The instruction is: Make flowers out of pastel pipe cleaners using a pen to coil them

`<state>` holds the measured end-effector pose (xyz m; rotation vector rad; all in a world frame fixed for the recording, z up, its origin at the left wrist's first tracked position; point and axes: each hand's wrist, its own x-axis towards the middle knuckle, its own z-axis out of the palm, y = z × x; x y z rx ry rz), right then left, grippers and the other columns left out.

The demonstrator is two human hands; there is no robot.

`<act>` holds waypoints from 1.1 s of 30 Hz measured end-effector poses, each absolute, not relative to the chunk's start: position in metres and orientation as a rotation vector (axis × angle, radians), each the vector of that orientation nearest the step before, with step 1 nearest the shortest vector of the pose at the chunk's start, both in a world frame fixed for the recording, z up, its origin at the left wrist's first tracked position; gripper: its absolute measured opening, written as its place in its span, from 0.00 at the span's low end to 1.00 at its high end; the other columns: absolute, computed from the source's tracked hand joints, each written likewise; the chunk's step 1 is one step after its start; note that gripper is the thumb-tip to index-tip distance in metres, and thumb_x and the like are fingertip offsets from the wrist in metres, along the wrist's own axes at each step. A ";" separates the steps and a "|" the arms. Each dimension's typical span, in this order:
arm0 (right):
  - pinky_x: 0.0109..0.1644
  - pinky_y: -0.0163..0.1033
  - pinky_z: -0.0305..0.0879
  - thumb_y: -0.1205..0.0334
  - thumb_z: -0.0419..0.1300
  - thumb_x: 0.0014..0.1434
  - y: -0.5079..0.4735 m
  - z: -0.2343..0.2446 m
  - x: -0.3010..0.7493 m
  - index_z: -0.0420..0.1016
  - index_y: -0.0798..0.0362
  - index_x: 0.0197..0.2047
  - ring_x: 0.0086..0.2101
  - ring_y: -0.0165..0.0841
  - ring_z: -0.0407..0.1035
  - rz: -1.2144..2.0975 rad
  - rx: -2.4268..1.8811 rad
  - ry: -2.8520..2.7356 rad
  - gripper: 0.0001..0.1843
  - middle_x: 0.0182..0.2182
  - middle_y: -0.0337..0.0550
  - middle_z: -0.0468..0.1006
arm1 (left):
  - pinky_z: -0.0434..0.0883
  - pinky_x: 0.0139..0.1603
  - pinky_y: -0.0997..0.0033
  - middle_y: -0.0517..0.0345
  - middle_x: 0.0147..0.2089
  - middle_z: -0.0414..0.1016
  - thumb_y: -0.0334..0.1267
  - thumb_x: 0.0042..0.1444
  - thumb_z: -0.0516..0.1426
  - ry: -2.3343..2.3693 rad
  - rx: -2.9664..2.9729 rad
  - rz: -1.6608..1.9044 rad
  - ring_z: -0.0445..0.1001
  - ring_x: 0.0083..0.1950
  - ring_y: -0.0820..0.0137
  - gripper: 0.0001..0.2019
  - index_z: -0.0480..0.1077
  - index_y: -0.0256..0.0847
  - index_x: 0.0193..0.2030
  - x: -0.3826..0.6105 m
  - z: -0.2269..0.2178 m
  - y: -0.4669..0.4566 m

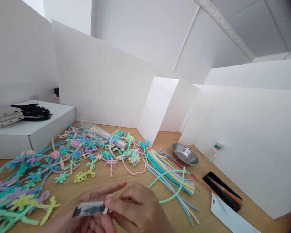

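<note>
Pinching small white tab, right hand; left hand curled about slim clear-and-black object; fuzzy pastel stems beyond.

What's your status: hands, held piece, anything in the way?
Right hand pinching one end of small clear-and-dark object; left hand beneath it, grip unclear. Green fuzzy stem curls near right hand, not blocking it.

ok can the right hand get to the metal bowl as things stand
Probably yes, once free: the right hand is pinching a small dark-ended object. The bundle of coloured stems lies on the way to the metal bowl, but it is low, and the bowl is uncovered.
</note>
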<state>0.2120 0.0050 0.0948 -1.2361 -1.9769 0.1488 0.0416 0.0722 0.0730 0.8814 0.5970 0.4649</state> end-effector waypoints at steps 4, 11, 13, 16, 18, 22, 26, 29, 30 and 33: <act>0.37 0.32 0.67 0.64 0.62 0.58 0.013 0.090 0.215 0.80 0.52 0.45 0.32 0.31 0.71 0.153 -1.107 -1.945 0.12 0.30 0.44 0.78 | 0.62 0.10 0.78 0.59 0.10 0.75 0.60 0.39 0.64 0.637 0.977 0.417 0.72 0.10 0.67 0.46 0.60 0.38 0.63 0.053 0.054 0.090; 0.25 0.30 0.56 0.65 0.66 0.52 0.018 0.095 0.219 0.82 0.47 0.41 0.23 0.26 0.61 0.514 -1.300 -1.611 0.11 0.26 0.36 0.72 | 0.71 0.50 0.64 0.60 0.44 0.83 0.51 0.48 0.62 0.980 1.501 1.005 0.74 0.52 0.55 0.13 0.80 0.55 0.41 0.049 0.070 0.080; 0.25 0.31 0.53 0.62 0.67 0.52 0.019 0.097 0.223 0.82 0.47 0.39 0.23 0.26 0.56 0.582 -1.319 -1.535 0.09 0.24 0.34 0.69 | 0.65 0.59 0.59 0.63 0.52 0.80 0.53 0.49 0.60 0.948 1.466 0.938 0.69 0.58 0.53 0.16 0.79 0.57 0.44 0.049 0.076 0.075; 0.26 0.32 0.51 0.59 0.66 0.53 0.020 0.096 0.227 0.82 0.48 0.38 0.23 0.26 0.54 0.662 -1.292 -1.472 0.08 0.23 0.35 0.69 | 0.73 0.49 0.62 0.64 0.47 0.83 0.54 0.49 0.60 0.852 1.349 0.842 0.76 0.49 0.55 0.16 0.79 0.58 0.44 0.054 0.076 0.071; 0.26 0.32 0.52 0.58 0.66 0.54 0.020 0.094 0.229 0.82 0.48 0.39 0.24 0.27 0.56 0.690 -1.270 -1.459 0.09 0.25 0.36 0.71 | 0.75 0.43 0.67 0.64 0.42 0.85 0.52 0.48 0.62 0.834 1.351 0.828 0.78 0.43 0.58 0.14 0.80 0.58 0.41 0.059 0.074 0.071; 0.27 0.32 0.57 0.57 0.66 0.54 0.021 0.091 0.227 0.82 0.48 0.38 0.24 0.27 0.61 0.668 -1.263 -1.457 0.09 0.26 0.38 0.75 | 0.76 0.39 0.68 0.63 0.35 0.85 0.52 0.46 0.64 0.869 1.398 0.828 0.78 0.36 0.59 0.11 0.82 0.56 0.36 0.064 0.072 0.072; 0.30 0.30 0.64 0.58 0.67 0.52 0.022 0.089 0.222 0.81 0.50 0.38 0.27 0.29 0.70 0.681 -1.303 -1.429 0.10 0.29 0.39 0.79 | 0.74 0.46 0.61 0.61 0.34 0.85 0.51 0.47 0.63 0.856 1.379 0.804 0.78 0.43 0.54 0.11 0.82 0.53 0.35 0.064 0.073 0.074; 0.29 0.29 0.65 0.57 0.69 0.50 0.023 0.087 0.219 0.75 0.52 0.37 0.27 0.29 0.73 0.709 -1.368 -1.394 0.13 0.28 0.37 0.79 | 0.73 0.47 0.63 0.61 0.34 0.85 0.50 0.45 0.65 0.832 1.318 0.774 0.78 0.44 0.55 0.11 0.82 0.51 0.34 0.065 0.072 0.075; 0.28 0.28 0.65 0.57 0.69 0.49 0.023 0.086 0.219 0.74 0.52 0.35 0.27 0.29 0.73 0.684 -1.394 -1.408 0.12 0.27 0.35 0.78 | 0.74 0.46 0.64 0.61 0.33 0.86 0.51 0.43 0.65 0.827 1.253 0.778 0.79 0.43 0.56 0.12 0.83 0.51 0.32 0.065 0.071 0.075; 0.27 0.27 0.63 0.61 0.70 0.49 0.023 0.085 0.219 0.73 0.53 0.29 0.26 0.27 0.71 0.526 -1.456 -1.510 0.10 0.26 0.34 0.76 | 0.77 0.38 0.67 0.61 0.29 0.85 0.53 0.37 0.67 0.840 1.096 0.775 0.80 0.38 0.60 0.14 0.82 0.48 0.27 0.067 0.070 0.073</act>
